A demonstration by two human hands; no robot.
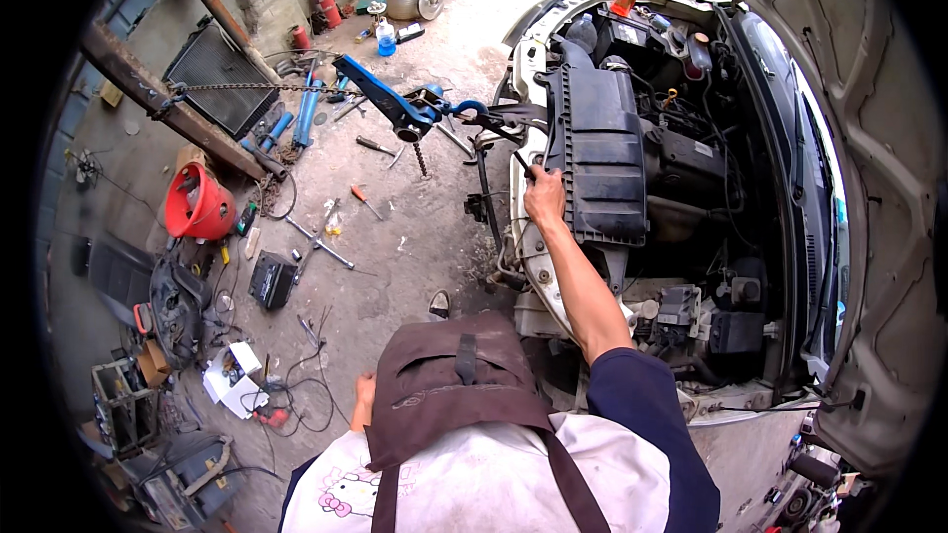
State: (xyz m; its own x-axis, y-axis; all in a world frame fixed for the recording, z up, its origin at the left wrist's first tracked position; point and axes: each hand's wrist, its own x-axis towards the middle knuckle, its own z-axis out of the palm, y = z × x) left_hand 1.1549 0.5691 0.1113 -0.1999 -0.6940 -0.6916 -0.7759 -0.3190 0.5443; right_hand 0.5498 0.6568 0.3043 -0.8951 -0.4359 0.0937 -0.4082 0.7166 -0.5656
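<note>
Slanting forward-left in the head view, a dark bar (522,162) is apparently gripped by the right hand's (545,197) fingers, its long axis aimed toward the blue hook (470,104); the left hand (365,397) is farther off, its fingers' state hidden.

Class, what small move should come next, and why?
Perhaps raise the left hand to steady the blue hoist: that hand hangs low beside the brown apron, while the right hand holds a dark bar near the hooked strap.
</note>
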